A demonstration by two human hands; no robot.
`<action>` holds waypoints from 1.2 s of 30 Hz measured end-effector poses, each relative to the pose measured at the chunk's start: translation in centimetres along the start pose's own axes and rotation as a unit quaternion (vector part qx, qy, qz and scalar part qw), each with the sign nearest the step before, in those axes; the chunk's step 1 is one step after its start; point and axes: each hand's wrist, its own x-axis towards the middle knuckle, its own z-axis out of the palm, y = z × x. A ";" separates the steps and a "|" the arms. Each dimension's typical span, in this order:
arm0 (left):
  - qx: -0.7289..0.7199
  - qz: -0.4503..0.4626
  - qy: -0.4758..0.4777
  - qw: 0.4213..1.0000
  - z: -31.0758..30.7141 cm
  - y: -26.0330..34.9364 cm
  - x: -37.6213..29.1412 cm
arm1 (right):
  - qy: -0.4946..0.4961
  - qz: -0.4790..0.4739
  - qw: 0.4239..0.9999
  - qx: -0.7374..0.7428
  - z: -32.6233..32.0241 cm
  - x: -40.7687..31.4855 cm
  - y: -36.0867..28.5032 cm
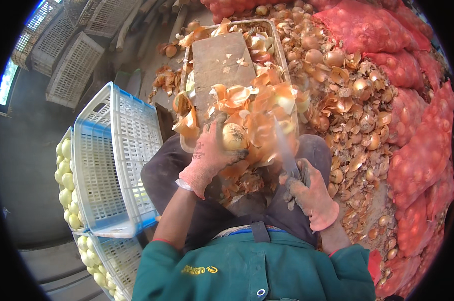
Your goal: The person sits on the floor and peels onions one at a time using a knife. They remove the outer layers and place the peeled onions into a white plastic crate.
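Observation:
My left hand, in a pink knit glove with dark coated fingers, grips a yellow onion whose root end faces up. In my right hand, gloved the same way, is a knife; its blade points up and away from me and is partly blurred. Loose onion skins lie heaped beyond and beside the onion, some of them blurred. Both hands are over the near end of a plastic crate with a wooden board across it. Bits of skin rest on the board.
To the left stands a white and blue plastic crate, beside crates of peeled onions. Unpeeled onions and skins cover the floor at right, bordered by red mesh sacks of onions. More crates stand at the upper left, near wooden poles.

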 end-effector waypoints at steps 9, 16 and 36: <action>0.045 -0.058 -0.039 0.997 -1.0 1.8 0.8 | -0.106 -0.130 0.967 -0.193 1.5 2.4 -0.4; 0.020 -0.044 -0.017 0.999 -0.4 1.6 2.3 | -0.014 -0.310 0.787 -0.533 0.3 5.1 3.0; 0.013 -0.028 -0.083 0.996 -0.8 2.0 5.5 | -0.057 -0.313 0.770 -0.553 -0.9 6.4 0.9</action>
